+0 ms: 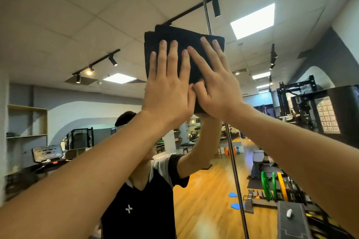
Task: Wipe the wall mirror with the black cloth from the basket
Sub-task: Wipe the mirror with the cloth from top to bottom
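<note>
A folded black cloth [180, 37] lies flat against the wall mirror [81, 25], high up near its top edge. My left hand [168, 87] presses on the cloth's left half with straight, spread fingers. My right hand [215, 83] presses on the right half, fingers straight and angled up to the left, its fingertips touching my left hand's little finger. Both arms reach upward. The cloth's lower part is hidden behind my palms. No basket is in view.
A vertical seam [206, 6] between mirror panels runs just right of the cloth. The mirror reflects a person in a black shirt, a gym with a treadmill [46, 154], racks [299, 99], wooden floor and ceiling lights.
</note>
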`<state>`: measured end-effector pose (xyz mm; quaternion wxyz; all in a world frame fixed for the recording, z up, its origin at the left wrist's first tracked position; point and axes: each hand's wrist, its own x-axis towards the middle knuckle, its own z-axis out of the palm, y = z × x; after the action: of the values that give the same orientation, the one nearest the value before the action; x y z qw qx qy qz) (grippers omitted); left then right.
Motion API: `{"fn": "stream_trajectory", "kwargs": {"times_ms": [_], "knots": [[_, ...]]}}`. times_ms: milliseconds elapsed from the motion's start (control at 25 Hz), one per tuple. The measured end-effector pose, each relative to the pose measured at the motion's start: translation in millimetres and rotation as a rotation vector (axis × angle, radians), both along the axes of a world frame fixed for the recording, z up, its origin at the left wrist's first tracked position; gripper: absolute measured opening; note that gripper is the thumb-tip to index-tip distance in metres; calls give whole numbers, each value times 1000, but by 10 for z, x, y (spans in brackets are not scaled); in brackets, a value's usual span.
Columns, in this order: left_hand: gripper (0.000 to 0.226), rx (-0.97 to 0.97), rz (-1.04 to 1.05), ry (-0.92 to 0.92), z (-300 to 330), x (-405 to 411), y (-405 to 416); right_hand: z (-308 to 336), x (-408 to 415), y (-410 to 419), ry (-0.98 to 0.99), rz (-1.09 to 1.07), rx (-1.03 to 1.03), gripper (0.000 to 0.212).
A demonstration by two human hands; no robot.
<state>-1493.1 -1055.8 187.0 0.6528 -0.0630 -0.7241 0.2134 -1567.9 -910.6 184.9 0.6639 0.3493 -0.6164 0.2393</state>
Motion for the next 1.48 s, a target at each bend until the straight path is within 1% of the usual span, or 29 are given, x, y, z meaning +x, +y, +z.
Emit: {"fn": "stream_trajectory", "kwargs": {"times_ms": [280, 440, 720, 920, 1200, 1480], "knots": [[73, 45, 30, -27, -416, 49, 108, -371, -46, 81, -5, 35, 73, 70], [75, 53, 64, -79, -713, 134, 120, -627, -11, 122, -9, 56, 103, 70], [74, 20, 134, -125, -731, 248, -31, -733, 94, -87, -9, 57, 37, 72], [73, -13, 133, -138, -729, 419, -439, -771, 296, -457, -8, 47, 18, 73], [73, -33, 100, -117, -759, 878, -1308, -823, 761, -1316, -11, 16, 7, 74], [72, -54, 114, -114, -789, 1255, -1953, -891, 1160, -1967, -29, 12, -10, 75]]}}
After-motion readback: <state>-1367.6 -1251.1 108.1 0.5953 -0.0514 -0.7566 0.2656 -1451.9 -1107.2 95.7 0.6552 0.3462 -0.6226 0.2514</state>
